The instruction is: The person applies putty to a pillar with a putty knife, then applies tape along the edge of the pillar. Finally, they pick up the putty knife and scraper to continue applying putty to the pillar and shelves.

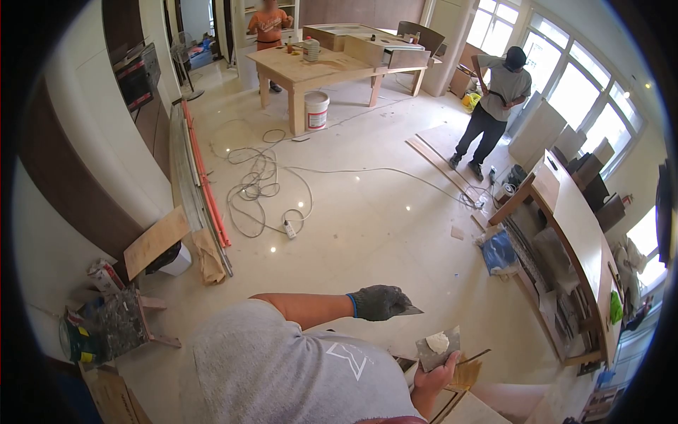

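My left hand, in a dark glove with a blue cuff, is closed on a putty knife whose thin grey blade points right. Its handle is hidden in the fist. Lower and to the right, my bare right hand grips a flat grey plate from beneath. A lump of off-white putty rests on that plate. The knife and the putty are apart. Beside my right hand lies something with straw-coloured bristles, like a brush, partly hidden.
A tangled cable crosses the tiled floor. Orange pipes run along the left wall, near a splattered stool. A wooden worktable stands ahead. One person stands right, another behind the table. A long counter lines the right.
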{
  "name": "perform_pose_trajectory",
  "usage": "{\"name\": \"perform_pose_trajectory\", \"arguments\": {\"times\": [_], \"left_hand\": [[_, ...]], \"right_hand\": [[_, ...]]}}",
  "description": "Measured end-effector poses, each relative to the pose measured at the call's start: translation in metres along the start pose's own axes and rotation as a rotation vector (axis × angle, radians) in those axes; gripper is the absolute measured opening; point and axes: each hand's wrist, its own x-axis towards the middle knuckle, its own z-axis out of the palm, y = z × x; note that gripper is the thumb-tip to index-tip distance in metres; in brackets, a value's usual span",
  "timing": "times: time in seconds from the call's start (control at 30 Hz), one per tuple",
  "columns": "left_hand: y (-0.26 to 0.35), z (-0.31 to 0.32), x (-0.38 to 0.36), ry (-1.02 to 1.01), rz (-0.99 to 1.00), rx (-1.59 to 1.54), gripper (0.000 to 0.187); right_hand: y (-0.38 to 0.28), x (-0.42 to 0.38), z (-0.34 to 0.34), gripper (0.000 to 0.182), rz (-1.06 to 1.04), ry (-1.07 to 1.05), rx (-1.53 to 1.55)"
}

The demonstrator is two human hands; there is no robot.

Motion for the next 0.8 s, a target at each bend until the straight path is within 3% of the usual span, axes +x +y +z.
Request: {"name": "perform_pose_trajectory", "arguments": {"times": [0.4,0.8], "left_hand": [[0.006,-0.004,-0.005,-0.001,-0.028,0.000,0.027],[0.000,-0.004,-0.005,0.068,-0.008,0.011,0.026]], "right_hand": [[-0.001,-0.008,0.012,0.063,-0.067,0.074,-0.037],[-0.001,-0.010,0.018,0.082,-0.059,0.087,-0.039]]}}
